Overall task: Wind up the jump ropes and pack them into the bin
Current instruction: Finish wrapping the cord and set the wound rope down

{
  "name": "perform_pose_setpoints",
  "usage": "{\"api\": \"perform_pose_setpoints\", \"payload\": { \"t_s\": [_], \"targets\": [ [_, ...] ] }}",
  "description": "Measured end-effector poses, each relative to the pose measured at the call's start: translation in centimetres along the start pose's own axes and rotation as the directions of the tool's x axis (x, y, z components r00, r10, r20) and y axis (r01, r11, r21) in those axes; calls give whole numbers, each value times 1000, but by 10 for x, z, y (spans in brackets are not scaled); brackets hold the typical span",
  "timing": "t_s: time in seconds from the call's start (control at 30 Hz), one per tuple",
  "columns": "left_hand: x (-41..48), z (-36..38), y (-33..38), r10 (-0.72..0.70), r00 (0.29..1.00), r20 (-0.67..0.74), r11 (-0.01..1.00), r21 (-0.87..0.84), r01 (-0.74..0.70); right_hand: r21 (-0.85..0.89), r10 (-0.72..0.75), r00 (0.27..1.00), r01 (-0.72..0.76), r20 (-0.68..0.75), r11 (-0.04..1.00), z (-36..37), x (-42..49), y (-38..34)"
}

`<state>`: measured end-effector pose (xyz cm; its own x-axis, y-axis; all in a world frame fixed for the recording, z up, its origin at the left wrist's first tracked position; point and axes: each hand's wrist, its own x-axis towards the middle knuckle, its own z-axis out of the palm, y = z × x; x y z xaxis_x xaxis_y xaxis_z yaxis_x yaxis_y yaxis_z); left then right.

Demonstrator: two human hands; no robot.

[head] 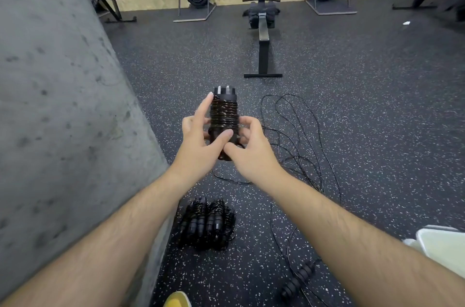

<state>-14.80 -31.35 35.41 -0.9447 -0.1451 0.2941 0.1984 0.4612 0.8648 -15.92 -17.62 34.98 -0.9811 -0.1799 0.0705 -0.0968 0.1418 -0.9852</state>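
Note:
A jump rope [224,115], its thin black cord coiled tightly round its paired black handles, is held upright in front of me. My left hand [201,140] holds the bundle from the left, thumb across its lower part and forefinger stretched up along the coils. My right hand [251,150] grips the lower end from the right. A pile of wound ropes [208,223] lies on the floor below. Loose black cord [297,135] sprawls on the floor to the right, and a pair of black handles [299,279] lies at the lower right.
A grey concrete wall [63,105] fills the left side. A white bin [442,243] shows at the right edge. A rowing machine [263,29] stands ahead on the speckled rubber floor, with more machines against the plywood wall. My yellow shoe [177,300] is at the bottom.

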Motion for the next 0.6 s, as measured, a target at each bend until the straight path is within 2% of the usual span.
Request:
{"api": "perform_pose_setpoints", "payload": {
  "t_s": [0.1, 0.17, 0.37, 0.43, 0.6],
  "targets": [
    [8, -6, -16, -54, 998, 11, 998, 17, 53, 117, 69, 997, -71, 20, 991, 8, 9, 4],
    [10, -8, -29, -62, 998, 24, 997, 38, 62, 131, 103, 994, -107, 33, 986, 12, 12, 8],
    [13, -13, -68, -176, 973, 152, 975, 164, 151, 33, 226, 963, -233, 147, 972, 25, 27, 41],
    [9, -8, -78, -224, 953, 202, 960, 215, 180, -28, 282, 951, -281, 127, 959, 31, 36, 57],
    [-10, 15, -121, -379, 892, 245, 904, 303, 301, -31, 425, 905, -424, 27, 905, 52, 36, 110]
  ]
}}
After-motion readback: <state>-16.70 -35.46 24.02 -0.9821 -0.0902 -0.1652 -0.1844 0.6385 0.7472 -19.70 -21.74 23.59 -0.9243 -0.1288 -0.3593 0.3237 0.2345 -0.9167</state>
